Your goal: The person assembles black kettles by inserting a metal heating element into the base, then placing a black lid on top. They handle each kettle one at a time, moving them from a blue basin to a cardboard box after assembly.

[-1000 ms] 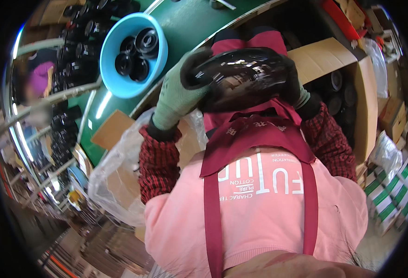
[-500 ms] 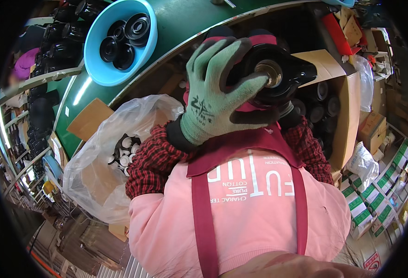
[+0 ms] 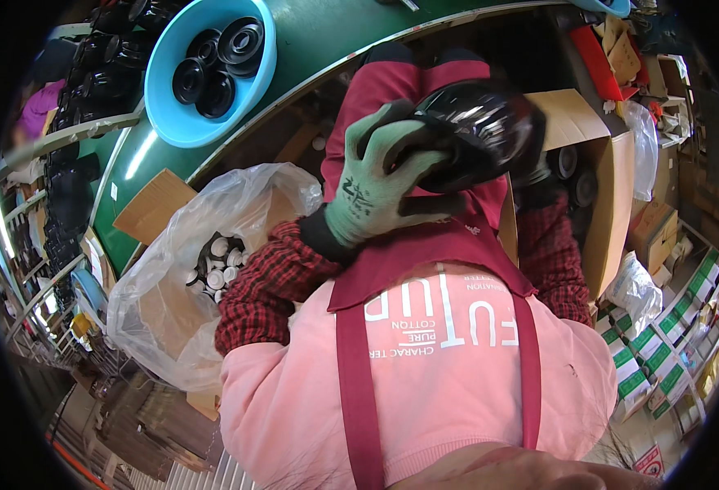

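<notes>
- Black jug point(image 3: 494, 121), glossy and rounded, above the lap point(image 3: 382, 88)
- Left hand point(image 3: 388, 181) at the jug's left end, fingers bent and apart; cannot tell whether they grip
- Right hand point(image 3: 535, 173) mostly hidden behind it; grip cannot be told

On my feed the black vessel point(image 3: 494, 122) is hard-looking and highly glossy, streaked with highlights (ceramic, metal or plastic, I can't tell which). The left hand point(image 3: 369, 189) wears a matt, pale green fabric glove point(image 3: 345, 219) with darker finger undersides. I see a smooth blue basin point(image 3: 157, 98), plastic by its look; black discs point(image 3: 241, 42) with a low sheen; a thin, crinkled, see-through plastic bag point(image 3: 159, 298); a matt brown cardboard box point(image 3: 621, 196); a smooth green benchtop point(image 3: 327, 37) reflecting light; rough-textured checked cloth sleeves point(image 3: 253, 302); and a soft, matt pink sweatshirt point(image 3: 457, 400).
</notes>
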A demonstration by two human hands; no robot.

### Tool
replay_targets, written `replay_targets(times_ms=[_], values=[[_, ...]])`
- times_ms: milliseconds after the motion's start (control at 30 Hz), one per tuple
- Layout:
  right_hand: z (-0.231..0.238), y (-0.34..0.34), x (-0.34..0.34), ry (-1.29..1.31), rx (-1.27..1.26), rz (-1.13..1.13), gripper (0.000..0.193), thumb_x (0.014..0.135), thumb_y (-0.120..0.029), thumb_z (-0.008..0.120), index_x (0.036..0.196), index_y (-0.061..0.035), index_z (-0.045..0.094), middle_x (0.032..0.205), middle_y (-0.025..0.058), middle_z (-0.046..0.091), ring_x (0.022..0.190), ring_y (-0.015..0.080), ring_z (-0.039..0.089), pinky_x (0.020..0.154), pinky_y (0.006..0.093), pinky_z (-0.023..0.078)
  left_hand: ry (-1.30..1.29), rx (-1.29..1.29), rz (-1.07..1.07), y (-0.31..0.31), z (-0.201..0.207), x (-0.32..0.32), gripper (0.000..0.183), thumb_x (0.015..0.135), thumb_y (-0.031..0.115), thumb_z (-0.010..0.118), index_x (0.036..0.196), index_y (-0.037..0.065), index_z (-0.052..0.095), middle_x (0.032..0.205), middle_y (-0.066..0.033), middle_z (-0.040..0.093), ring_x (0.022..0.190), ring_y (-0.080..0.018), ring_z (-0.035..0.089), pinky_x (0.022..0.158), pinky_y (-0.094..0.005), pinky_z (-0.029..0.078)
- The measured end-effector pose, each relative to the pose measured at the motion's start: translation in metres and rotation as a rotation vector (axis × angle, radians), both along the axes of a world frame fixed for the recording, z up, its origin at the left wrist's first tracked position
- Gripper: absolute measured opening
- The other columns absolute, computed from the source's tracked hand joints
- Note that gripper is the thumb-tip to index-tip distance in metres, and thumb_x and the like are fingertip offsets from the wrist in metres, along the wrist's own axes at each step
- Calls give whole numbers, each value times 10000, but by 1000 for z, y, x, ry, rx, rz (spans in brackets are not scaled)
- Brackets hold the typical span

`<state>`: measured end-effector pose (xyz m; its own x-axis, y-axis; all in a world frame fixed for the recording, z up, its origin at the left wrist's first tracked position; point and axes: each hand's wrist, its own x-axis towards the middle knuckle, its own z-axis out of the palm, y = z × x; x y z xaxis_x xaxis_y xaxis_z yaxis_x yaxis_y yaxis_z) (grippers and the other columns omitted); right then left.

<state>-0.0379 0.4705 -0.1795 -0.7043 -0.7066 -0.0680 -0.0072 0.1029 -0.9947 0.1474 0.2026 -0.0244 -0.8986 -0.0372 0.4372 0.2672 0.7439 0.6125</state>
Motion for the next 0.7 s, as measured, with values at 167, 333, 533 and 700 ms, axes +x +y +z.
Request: replay_targets(times_ms=[167, 333, 533, 700], values=[[129, -69, -54, 161, -72, 74, 695, 842, -201, 732, 1453, -22, 454, 1387, 146, 588, 1264, 215, 582, 1059, 390, 485, -311, 107, -69, -44, -83, 23, 629, 720, 348, 876, 1251, 115, 630, 1338, -149, 530, 1256, -341, 522, 1073, -452, 412], [53, -134, -16, 565, 307, 385, 814, 789, -439, 773, 1439, -46, 479, 1329, 218, 600, 1247, 387, 571, 1077, 419, 441, -352, 138, 105, -21, -124, -23, 1246, 619, 524, 902, 1550, -9, 270, 1521, -224, 401, 1366, -424, 418, 1135, -495, 345], [-22, -234, -147, 979, 746, -130, 719, 912, -426, 645, 1460, -8, 441, 1288, 206, 625, 1127, 311, 643, 951, 424, 505, -283, 303, 151, -10, -128, -20, 1214, 609, 432, 939, 1548, 12, 294, 1500, -222, 429, 1357, -409, 442, 1146, -494, 360], [-132, -269, -212, 169, 505, -4, 903, 854, -506, 725, 1517, -29, 339, 1377, 314, 531, 1262, 432, 546, 1059, 483, 437, -413, 629, 87, -36, -107, -35, 1053, 694, 313, 913, 1520, 10, 334, 1464, -206, 456, 1311, -382, 493, 1107, -450, 418]])
